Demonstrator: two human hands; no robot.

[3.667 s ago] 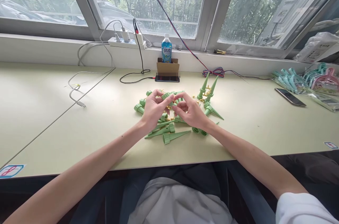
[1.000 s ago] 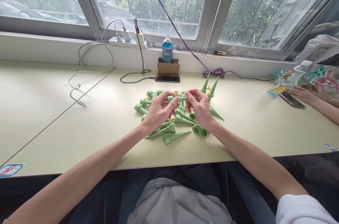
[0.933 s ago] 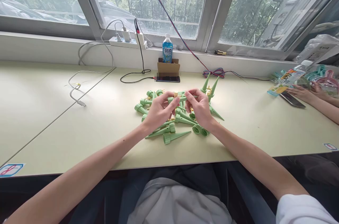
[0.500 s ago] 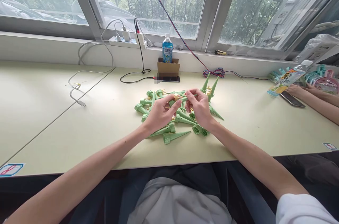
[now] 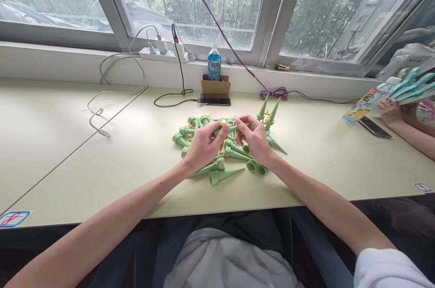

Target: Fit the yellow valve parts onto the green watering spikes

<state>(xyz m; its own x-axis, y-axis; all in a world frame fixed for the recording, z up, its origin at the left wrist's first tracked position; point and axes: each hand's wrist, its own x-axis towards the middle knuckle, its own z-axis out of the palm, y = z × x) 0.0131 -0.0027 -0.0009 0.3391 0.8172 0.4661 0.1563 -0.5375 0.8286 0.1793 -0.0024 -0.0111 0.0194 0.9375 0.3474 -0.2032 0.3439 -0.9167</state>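
Both my hands meet over a pile of green plastic watering spikes (image 5: 234, 154) on the table. My left hand (image 5: 205, 144) is closed around the wide end of one green watering spike (image 5: 234, 129), where a small yellow valve (image 5: 223, 123) shows beside the thumb. My right hand (image 5: 253, 137) pinches the same spike farther along, toward its narrow end, and its fingers cover part of it. Two spikes with yellow valves (image 5: 271, 120) stand upright just beyond my right hand. A loose spike (image 5: 226, 176) lies nearest the table's front edge.
A blue bottle (image 5: 214, 65) and a cardboard box (image 5: 216, 86) stand at the back by a phone (image 5: 217, 101). Cables (image 5: 278, 93) cross the table. On the right, a co-worker's hand (image 5: 390, 113) is near a clear bottle (image 5: 367, 102), a phone (image 5: 375, 127) and teal items (image 5: 413, 87).
The spike in my hands has turned slightly, and the yellow valve sits a little farther left. On the right, the co-worker's hand has shifted right and teal items have been raised.
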